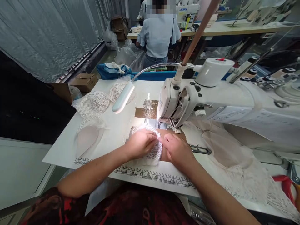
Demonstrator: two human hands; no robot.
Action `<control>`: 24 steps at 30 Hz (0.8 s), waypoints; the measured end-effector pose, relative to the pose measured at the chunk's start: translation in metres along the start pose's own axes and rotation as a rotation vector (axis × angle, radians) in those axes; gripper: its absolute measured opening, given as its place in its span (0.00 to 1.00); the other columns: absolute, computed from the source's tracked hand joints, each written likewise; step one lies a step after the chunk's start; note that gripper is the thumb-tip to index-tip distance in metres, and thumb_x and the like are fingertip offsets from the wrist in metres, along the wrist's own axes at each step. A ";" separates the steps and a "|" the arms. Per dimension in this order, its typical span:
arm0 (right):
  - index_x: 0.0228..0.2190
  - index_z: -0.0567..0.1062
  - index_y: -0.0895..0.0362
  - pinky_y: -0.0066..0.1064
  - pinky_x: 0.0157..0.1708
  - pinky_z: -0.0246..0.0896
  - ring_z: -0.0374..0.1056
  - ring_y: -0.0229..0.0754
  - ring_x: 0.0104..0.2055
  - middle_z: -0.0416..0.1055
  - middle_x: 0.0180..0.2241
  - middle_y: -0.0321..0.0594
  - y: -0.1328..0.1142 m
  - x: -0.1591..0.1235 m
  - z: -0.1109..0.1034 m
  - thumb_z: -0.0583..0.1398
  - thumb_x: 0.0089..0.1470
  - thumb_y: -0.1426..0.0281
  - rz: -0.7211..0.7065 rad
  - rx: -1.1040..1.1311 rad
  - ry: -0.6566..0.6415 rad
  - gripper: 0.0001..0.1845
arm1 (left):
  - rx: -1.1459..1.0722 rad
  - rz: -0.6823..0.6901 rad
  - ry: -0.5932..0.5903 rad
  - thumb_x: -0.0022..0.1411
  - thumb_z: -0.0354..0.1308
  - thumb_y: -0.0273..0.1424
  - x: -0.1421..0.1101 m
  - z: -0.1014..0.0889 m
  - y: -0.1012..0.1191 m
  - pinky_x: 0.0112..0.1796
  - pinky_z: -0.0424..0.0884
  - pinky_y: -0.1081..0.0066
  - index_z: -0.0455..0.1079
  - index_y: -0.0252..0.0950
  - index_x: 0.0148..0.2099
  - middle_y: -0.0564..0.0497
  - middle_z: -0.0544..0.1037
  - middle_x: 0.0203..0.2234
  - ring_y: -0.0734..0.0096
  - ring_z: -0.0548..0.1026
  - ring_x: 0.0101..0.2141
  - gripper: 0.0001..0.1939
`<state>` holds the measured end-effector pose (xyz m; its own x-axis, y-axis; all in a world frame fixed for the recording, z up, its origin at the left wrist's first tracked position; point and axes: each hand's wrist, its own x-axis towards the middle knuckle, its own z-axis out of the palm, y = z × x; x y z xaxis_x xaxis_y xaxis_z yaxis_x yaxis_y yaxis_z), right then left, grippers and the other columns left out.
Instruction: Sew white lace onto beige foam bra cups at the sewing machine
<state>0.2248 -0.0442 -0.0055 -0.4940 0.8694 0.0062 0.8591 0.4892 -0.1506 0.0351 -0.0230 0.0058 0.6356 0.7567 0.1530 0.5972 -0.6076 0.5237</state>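
Observation:
A piece of white lace fabric (154, 153) lies on the sewing machine's bed, just in front of the needle area. My left hand (142, 143) is closed on its upper part, with thumb and fingers pinched together. From the other side my right hand (175, 148) pinches the lace's right edge, its fingertips meeting those of the left. The sewing machine (173, 100) stands right behind both hands, its presser foot (158, 124) close to the lace's far edge. Brown tape (165, 156) covers the bed beneath the lace. My fingers hide part of the edge.
Lace cups (93, 103) and a pale padded cup (87, 137) lie at the left. A lamp (123, 98) hangs above. Sheer lace fabric (225, 150) spreads at the right, near red-handled scissors (284, 184). A printed ruler (150, 175) runs along the front edge. A person (158, 34) sits ahead.

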 end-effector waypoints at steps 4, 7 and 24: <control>0.47 0.75 0.54 0.33 0.31 0.50 0.61 0.43 0.34 0.70 0.34 0.43 -0.002 0.007 -0.001 0.51 0.55 0.79 0.066 -0.055 -0.026 0.21 | 0.177 0.094 0.047 0.67 0.47 0.31 0.005 0.010 -0.015 0.41 0.72 0.61 0.74 0.33 0.48 0.42 0.77 0.47 0.62 0.74 0.40 0.16; 0.50 0.73 0.53 0.33 0.29 0.48 0.61 0.42 0.32 0.70 0.36 0.44 -0.004 0.014 -0.001 0.49 0.56 0.79 0.113 -0.087 -0.013 0.23 | 0.220 0.139 0.055 0.68 0.46 0.30 0.013 0.012 -0.027 0.39 0.73 0.61 0.74 0.32 0.48 0.42 0.76 0.47 0.61 0.74 0.38 0.16; 0.50 0.73 0.53 0.33 0.26 0.46 0.62 0.43 0.31 0.70 0.33 0.43 -0.003 0.019 0.008 0.49 0.55 0.79 0.156 -0.067 0.064 0.24 | 0.200 0.258 -0.009 0.64 0.49 0.31 0.033 0.001 -0.062 0.44 0.68 0.59 0.70 0.32 0.54 0.43 0.74 0.52 0.59 0.71 0.43 0.19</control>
<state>0.2118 -0.0299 -0.0130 -0.3460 0.9368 0.0511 0.9328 0.3493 -0.0885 0.0196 0.0389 -0.0225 0.7822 0.5702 0.2511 0.5000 -0.8149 0.2931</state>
